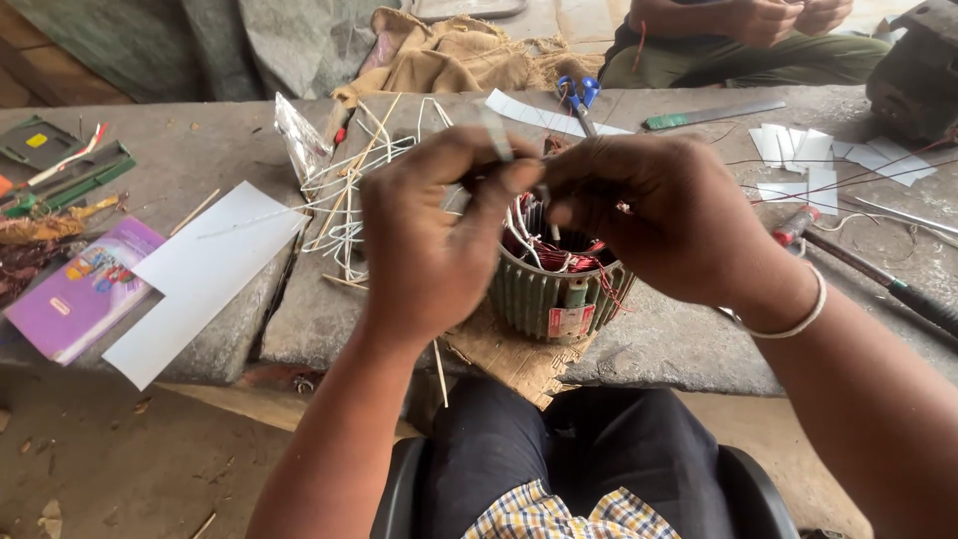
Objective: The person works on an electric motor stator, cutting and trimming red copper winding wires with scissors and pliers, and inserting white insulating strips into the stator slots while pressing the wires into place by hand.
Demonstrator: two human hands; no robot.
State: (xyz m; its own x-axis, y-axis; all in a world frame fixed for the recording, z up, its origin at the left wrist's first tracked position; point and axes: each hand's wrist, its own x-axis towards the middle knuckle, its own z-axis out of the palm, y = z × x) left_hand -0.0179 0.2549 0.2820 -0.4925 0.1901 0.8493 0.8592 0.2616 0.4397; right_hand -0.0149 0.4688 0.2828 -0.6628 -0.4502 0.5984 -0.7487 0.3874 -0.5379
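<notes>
A green ribbed motor stator [547, 295] with red copper windings and white sleeved wires stands on a scrap of cardboard at the bench edge. Both hands hover right above its top opening. My left hand [431, 232] pinches a thin grey strip or tube between thumb and fingers. My right hand [661, 214], with a white bangle on the wrist, has its fingers curled at the windings, gripping wire ends close to the left fingertips. What exactly it holds is hidden by the fingers.
White sleeving strands [344, 190] lie tangled left of the stator. White paper sheets [205, 274], a purple booklet [82, 296], blue scissors [578, 95], a metal ruler [714, 115], paper strips [813, 160] and a long tool [878, 279] lie on the bench. Another person [758, 35] sits across.
</notes>
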